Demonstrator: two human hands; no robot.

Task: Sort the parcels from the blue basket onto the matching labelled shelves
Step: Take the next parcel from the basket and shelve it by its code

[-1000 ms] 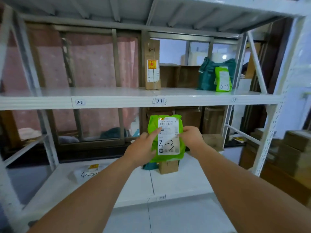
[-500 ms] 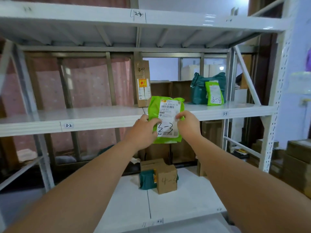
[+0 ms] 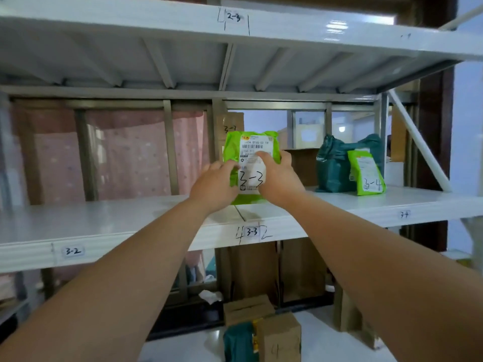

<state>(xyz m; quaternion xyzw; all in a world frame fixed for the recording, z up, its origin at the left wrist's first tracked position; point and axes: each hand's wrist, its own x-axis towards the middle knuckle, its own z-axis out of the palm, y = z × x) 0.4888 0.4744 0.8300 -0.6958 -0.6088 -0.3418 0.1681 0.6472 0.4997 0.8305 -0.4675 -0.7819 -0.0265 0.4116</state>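
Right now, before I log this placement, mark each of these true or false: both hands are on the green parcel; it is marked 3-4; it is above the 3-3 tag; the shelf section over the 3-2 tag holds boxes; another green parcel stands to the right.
1. Both hands grip the green parcel. True: left hand and right hand hold its sides.
2. It is marked 3-4. False: its label reads 3-3.
3. It is above the 3-3 tag. True.
4. Boxes stand over the 3-2 tag. False: no parcels show there.
5. Another green parcel stands to the right. True: the 3-4 parcel leans on a dark green bag.
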